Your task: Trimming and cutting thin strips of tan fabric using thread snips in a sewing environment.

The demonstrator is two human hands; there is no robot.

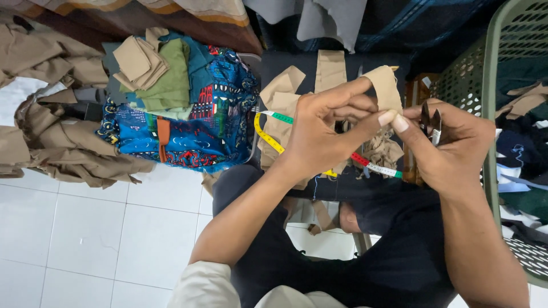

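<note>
Holding a tan cloth strip (383,85) pinched between left hand (319,134) and right hand (451,148), thumb and fingertips of both meeting at the strip's lower end. Lower part of strip hidden behind left fingers; frayed tan scraps below partly covered too. Strip plain beige, folded over at top, rising just above the knuckles. Left hand clamped on strip. Right hand closed on strip and also gripping small metal snips (432,124), blades only partly visible, open or shut cannot be told. Tape measure (274,134), yellow, green and red, running under both hands across dark lap. Green basket (465,80) cut off at right edge. Patterned blue cloth (194,122) and tan pile (63,145) at left on white floor.
</note>
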